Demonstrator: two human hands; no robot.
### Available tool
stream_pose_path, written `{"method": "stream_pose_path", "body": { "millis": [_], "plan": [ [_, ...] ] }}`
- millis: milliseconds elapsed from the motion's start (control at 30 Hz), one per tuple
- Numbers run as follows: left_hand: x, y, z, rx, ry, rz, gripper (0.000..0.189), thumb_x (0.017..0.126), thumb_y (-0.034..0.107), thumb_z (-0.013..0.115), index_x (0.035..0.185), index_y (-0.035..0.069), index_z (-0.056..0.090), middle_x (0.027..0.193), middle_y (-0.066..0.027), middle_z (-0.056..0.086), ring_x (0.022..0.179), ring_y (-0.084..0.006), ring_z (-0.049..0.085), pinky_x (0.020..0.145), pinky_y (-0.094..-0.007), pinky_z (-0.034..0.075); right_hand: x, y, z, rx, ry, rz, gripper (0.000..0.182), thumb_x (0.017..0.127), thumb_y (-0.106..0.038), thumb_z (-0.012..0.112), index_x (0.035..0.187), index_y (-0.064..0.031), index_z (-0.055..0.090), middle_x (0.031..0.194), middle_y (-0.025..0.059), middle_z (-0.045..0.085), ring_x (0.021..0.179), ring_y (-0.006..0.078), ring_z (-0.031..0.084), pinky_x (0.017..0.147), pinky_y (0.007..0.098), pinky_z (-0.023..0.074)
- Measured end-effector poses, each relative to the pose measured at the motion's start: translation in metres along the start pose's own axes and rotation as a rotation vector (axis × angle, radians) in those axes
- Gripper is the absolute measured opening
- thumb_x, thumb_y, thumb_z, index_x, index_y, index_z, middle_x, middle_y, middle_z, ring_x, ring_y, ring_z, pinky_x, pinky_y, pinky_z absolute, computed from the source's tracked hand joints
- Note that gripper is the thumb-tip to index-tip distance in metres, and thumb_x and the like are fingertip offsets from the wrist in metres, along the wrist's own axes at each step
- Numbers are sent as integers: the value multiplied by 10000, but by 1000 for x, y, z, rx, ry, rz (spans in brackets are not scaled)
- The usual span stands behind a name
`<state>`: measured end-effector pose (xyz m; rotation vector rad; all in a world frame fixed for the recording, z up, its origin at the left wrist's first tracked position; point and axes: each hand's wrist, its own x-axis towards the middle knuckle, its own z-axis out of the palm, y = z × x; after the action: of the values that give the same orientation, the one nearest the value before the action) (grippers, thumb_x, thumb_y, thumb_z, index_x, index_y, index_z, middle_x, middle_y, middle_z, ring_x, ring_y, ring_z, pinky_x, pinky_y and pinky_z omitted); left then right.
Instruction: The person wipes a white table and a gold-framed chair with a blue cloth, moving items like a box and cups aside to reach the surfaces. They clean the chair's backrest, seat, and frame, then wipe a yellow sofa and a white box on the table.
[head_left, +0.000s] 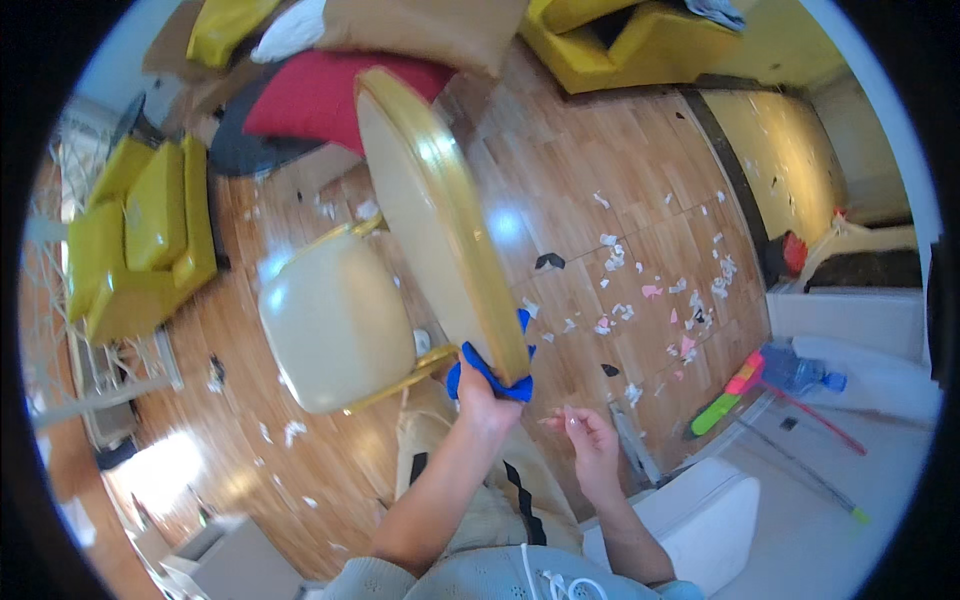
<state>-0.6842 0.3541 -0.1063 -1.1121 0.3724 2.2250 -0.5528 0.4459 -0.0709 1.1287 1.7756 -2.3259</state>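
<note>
A chair with a gold frame stands before me, its cream padded seat (337, 322) at the left and its oval backrest (450, 217) rising toward the camera. My left hand (484, 401) grips the near end of the backrest's gold rim through a blue cloth (517, 386). The cloth wraps around that edge and shows on both sides of it. My right hand (592, 446) is held just right of the cloth, apart from the chair, with fingers curled and thumb near the index finger. Whether something small is between those fingertips cannot be told.
Torn paper scraps (615, 259) litter the wooden floor. Yellow armchairs (154, 232) stand left and at the top, near a red cushion (307, 97). A broom with a pink and green head (716, 412) and a large plastic bottle (799, 371) lie right, near a white cushion (690, 517).
</note>
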Motion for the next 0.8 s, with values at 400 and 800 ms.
{"method": "stream_pose_path", "body": {
  "millis": [400, 800],
  "plan": [
    [-150, -9, 63, 1185, -283, 120, 400, 884, 259, 534, 1207, 48, 427, 1129, -56, 515, 998, -145, 501, 856, -311, 418, -12, -43, -11, 357, 369, -260, 263, 933, -249, 428, 1021, -21, 526, 966, 65, 567, 914, 136, 522, 848, 284, 410],
    [-106, 12, 122, 980, -465, -375, 517, 870, 308, 526, 1290, 66, 345, 1232, -63, 456, 1117, -179, 447, 942, -348, 359, 8, -73, -15, 835, -213, -216, 647, 793, -408, 629, 1268, -35, 396, 1231, 112, 486, 1094, 228, 500, 914, 379, 417]
  ]
}}
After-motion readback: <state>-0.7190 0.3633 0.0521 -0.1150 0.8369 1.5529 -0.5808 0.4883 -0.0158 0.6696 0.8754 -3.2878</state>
